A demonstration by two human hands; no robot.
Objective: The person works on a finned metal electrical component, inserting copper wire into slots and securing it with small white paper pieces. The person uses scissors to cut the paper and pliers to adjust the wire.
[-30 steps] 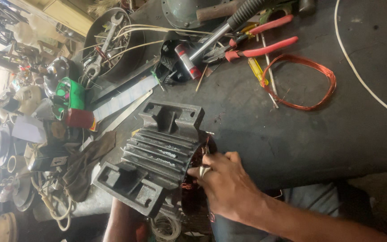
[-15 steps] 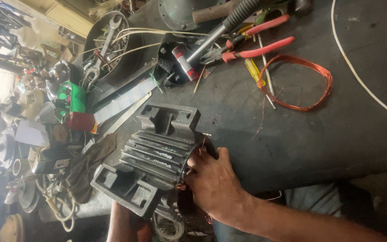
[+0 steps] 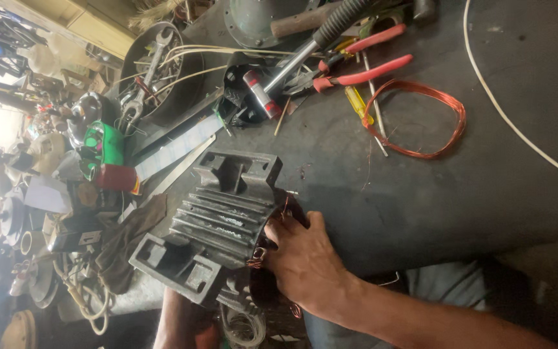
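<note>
A dark workbench [image 3: 485, 194] fills the right of the head view, its left edge crowded with tools and scrap. Near centre, toward seven o'clock, lies a grey finned motor housing [image 3: 217, 226] with its mounting feet turned up, tilted across the bench edge. The right hand [image 3: 305, 265] comes in from five o'clock and presses against the housing's open end; its fingers [image 3: 285, 232] are curled into and over the copper windings [image 3: 272, 255] there, gripping them, with the thumb lying along the rim toward one o'clock. The housing thus sits at the fingertips' nine o'clock, touching them. The left forearm [image 3: 179, 320] rises from six o'clock beneath the housing; the left hand itself is hidden behind the casting, so whether it grips cannot be told.

At one o'clock from the housing a loop of copper wire [image 3: 414, 119] lies flat on the bench, well apart from the hand. Red-handled pliers [image 3: 363, 74] rest just above it, at twelve o'clock, beside a hammer [image 3: 318, 35] whose grip points to the upper edge. A white cord [image 3: 518, 136] curves across the bench at two o'clock. A round metal pan [image 3: 163, 84] holding spanners and wires sits at eleven o'clock, and a green can [image 3: 108, 145] stands at ten o'clock among the clutter.
</note>
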